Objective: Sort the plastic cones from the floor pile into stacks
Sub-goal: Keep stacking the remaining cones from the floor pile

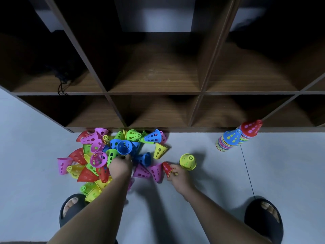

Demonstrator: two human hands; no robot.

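Bottom edge, lower left and lower right: two black slide sandals, left sandal [70,211] and right sandal [263,219], flat on the pale grey floor [281,173]. Between them, two bare forearms reaching up toward mid-frame.

Left of centre: left hand [121,165], back upward, fingers curled down into the pile of cones [98,159], just below an open-mouthed blue cone [124,147]. Fingertips buried among the cones; grip impossible to tell from this view.

Right of centre: right hand [178,178], fingers and thumb closed round the wide end of a red cone [166,167], narrow tip pointing to the upper left, thin yellow rim visible at its base.

Just above and right of that hand: single lime-yellow cone [188,161], apart from the pile, narrow spoked end toward the camera.

Pile itself: perforated plastic cones in pink, red, yellow, green and blue, tumbled at all angles, spread from mid-left of frame up to the shelf foot.

Right of frame, well apart from the pile: two nested multicolour stacks side by side, blue-topped stack [228,140] nearer, red-topped stack [251,128] behind, at the shelf base.

Upper half: dark wood shelf unit [153,93] of open cubbies; black cable [61,83] hanging over the edge of the upper-left cubby.
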